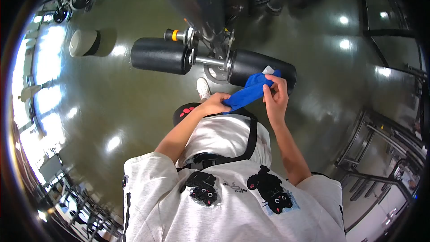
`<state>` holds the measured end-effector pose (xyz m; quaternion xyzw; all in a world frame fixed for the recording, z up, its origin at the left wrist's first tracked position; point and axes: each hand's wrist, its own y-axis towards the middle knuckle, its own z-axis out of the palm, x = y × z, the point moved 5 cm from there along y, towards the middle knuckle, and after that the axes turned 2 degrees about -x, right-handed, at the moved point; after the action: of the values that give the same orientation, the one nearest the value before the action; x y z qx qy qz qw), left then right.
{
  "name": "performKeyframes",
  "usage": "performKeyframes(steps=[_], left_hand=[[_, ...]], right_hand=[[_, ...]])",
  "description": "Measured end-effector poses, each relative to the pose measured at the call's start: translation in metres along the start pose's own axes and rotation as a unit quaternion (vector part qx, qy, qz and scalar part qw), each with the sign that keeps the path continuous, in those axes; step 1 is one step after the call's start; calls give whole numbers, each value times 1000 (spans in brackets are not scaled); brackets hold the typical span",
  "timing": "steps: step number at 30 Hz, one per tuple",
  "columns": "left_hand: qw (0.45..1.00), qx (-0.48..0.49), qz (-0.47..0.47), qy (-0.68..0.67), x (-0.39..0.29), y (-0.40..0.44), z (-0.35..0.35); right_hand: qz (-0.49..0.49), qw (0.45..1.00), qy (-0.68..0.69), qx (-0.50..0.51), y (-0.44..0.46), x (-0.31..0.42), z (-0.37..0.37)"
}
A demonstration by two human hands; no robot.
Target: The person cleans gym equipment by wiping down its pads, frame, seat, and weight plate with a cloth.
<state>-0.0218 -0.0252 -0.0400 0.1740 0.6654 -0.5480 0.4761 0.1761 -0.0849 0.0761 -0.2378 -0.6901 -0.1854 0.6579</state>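
Observation:
A blue cloth (248, 93), folded into a long strip, is stretched between my two hands in front of a gym machine. My left hand (215, 104) grips its lower left end. At the upper right end, my right hand (276, 94) pinches it between thumb and fingers. Behind that end lies the right black padded roller (251, 65) of the machine. A small white patch (268, 70) shows at the cloth's upper edge; whether it belongs to the cloth or the roller I cannot tell. The left padded roller (159, 56) is apart from both hands.
The machine's dark column (197, 0) rises ahead, with an orange-banded knob (174, 35) beside it. A pale round stool-like object (83, 43) stands on the floor at left. Metal-framed equipment (380, 143) lines the right side. A black strap (252, 139) crosses my lap.

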Motion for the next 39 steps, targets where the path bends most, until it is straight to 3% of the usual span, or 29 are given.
performKeyframes(steps=[1,3,4,5,8,11,13,15,17,19,21,23,25,29,34,39], left_hand=[[1000,-8,1,-7,-3,1,3],[979,-102,146,104,-35,-5,3],[942,-177,259,121,-65,-13,3],[941,-187,257,117,-68,-12,4],[963,-249,48,96,-60,-13,-5],[927,-318,63,188,-49,-13,-3],[929,-296,43,218,-51,-14,0],[939,-228,11,258,-39,-10,8],[937,-239,36,253,-29,-10,15],[953,-258,47,151,-26,-17,19],[969,-219,26,112,-18,-21,22],[963,-243,15,118,-11,-26,18],[954,-248,30,166,-5,-23,17],[953,-279,68,94,8,-6,12],[953,-297,34,44,39,16,15],[952,-296,76,-23,54,17,30]], right_hand=[[-26,1000,-13,8,8,5,-1],[-68,997,-12,27,22,21,0],[-84,996,-10,40,30,30,1],[-101,994,-6,52,38,38,3],[-144,978,-104,110,67,48,16],[-175,943,-239,150,99,7,27],[-209,910,-320,162,101,-17,26],[-142,904,-343,212,96,-35,23],[-161,895,-359,211,82,-32,13],[-167,898,-366,179,61,-26,1],[-166,894,-383,160,42,-23,-10],[-80,915,-341,201,27,-26,-20],[-55,920,-336,196,14,-18,-27],[-100,897,-393,178,-11,0,-27],[-178,881,-397,185,-38,9,-14],[-270,819,-469,191,-20,-9,14]])
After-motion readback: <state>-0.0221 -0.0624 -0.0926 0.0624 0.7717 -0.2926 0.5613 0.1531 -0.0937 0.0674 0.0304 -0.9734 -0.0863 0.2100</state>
